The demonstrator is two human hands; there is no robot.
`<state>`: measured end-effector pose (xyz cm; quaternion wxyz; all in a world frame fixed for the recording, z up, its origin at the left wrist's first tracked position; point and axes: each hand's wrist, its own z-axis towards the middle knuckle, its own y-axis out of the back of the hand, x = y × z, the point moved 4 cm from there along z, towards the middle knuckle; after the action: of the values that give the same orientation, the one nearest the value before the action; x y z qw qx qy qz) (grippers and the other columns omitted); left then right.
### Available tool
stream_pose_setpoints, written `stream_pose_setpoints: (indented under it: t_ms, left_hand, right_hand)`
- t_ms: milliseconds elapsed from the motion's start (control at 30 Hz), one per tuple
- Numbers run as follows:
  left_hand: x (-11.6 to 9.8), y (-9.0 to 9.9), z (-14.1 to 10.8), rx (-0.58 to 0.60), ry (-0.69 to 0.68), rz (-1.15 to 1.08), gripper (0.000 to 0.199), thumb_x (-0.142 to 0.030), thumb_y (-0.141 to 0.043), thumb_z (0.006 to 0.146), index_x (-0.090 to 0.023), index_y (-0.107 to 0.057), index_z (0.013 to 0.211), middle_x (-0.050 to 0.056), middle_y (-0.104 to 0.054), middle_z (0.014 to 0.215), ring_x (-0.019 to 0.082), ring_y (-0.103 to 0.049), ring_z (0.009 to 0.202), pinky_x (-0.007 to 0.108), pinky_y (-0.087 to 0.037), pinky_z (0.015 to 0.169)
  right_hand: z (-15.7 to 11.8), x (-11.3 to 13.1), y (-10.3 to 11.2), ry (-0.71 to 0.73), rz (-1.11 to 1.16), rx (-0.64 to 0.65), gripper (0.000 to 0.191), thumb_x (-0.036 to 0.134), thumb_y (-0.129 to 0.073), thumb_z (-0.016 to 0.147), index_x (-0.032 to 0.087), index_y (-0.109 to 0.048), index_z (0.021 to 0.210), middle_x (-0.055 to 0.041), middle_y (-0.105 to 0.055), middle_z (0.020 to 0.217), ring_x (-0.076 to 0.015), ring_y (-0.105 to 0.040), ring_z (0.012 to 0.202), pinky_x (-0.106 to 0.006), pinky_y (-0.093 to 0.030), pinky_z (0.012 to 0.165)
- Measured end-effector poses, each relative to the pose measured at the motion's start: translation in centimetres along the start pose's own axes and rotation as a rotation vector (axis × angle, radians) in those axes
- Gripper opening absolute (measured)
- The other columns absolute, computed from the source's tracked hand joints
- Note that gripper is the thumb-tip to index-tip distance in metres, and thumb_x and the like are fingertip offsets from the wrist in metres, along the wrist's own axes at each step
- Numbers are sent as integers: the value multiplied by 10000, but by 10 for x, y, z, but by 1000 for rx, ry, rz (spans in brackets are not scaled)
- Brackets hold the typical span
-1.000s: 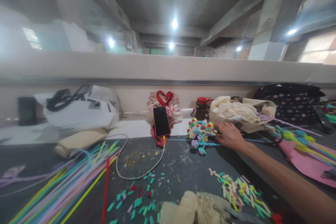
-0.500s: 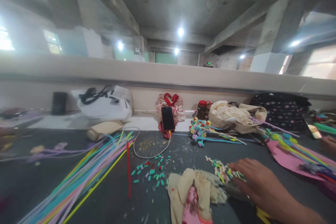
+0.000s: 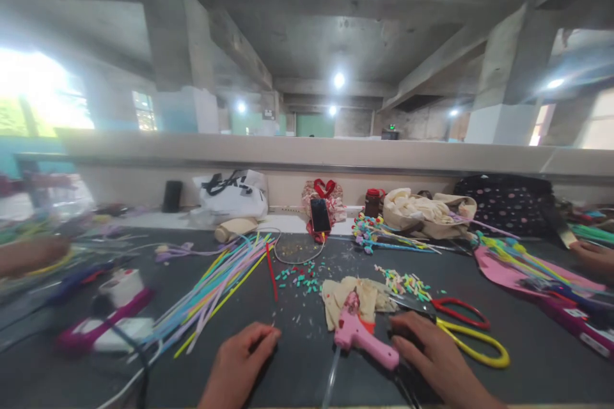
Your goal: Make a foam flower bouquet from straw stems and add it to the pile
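Note:
Near the front edge, my left hand (image 3: 244, 361) has thumb and forefinger pinched together; something tiny and pale shows at the tips, too small to name. My right hand (image 3: 426, 351) rests with bent fingers beside the handle of a pink glue gun (image 3: 357, 332), just below the scissors (image 3: 472, 332) with one red and one yellow handle; whether it touches either is unclear. The glue gun's nozzle lies on a stained beige cloth (image 3: 336, 307). Small cut pieces (image 3: 407, 282) lie behind the cloth, and teal ones (image 3: 300, 276) lie to its left.
Long coloured stems (image 3: 215, 294) and a red stem (image 3: 272, 275) lie left of centre. A phone (image 3: 320, 214) on a cable stands behind. Finished-looking stem bundles (image 3: 369, 236) lie back right. Power strips (image 3: 115, 326) sit at left. Other people's hands show at both sides.
The view has turned left. My left hand has come into view. My right hand has moved from the small cut pieces down beside the glue gun, uncovering the scissors.

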<state>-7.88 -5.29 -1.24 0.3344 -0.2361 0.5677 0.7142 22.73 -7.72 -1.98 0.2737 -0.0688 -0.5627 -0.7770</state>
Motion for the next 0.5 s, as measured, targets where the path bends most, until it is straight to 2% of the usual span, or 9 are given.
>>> stream_pose_setpoints:
  t_ms: [167, 300, 400, 500]
  left_hand:
    - [0, 0, 4, 118, -9, -31, 338, -417, -413, 749, -178, -639, 669, -3, -613, 615, 149, -556, 649, 200, -404, 596]
    - [-14, 0, 11, 147, -93, -79, 301, -369, -417, 763, -185, -638, 672, -3, -626, 659, 128, -548, 641, 185, -394, 607]
    - [-31, -12, 14, 234, -93, -114, 253, -335, -433, 753, -207, -650, 768, -16, -639, 684, 119, -550, 638, 172, -396, 591]
    - [-46, -34, 13, 429, -91, -132, 270, -262, -482, 701, -233, -617, 933, -40, -632, 654, 106, -538, 585, 158, -385, 531]
  right_hand:
    - [9, 19, -6, 34, 22, 74, 384, 408, -493, 757, 208, -510, 1083, -72, -590, 1036, -216, -541, 925, -333, -429, 793]
    - [9, 25, -14, 98, -19, 121, 463, 443, -535, 711, 214, -494, 1111, -84, -575, 1069, -230, -532, 946, -333, -428, 794]
    - [9, 25, -19, 119, -83, 116, 452, 420, -574, 674, 216, -529, 1076, -92, -600, 1027, -249, -550, 910, -345, -439, 772]
    - [10, 23, -22, 108, -88, 95, 406, 352, -572, 680, 248, -542, 1072, -65, -633, 932, -229, -580, 820, -313, -466, 696]
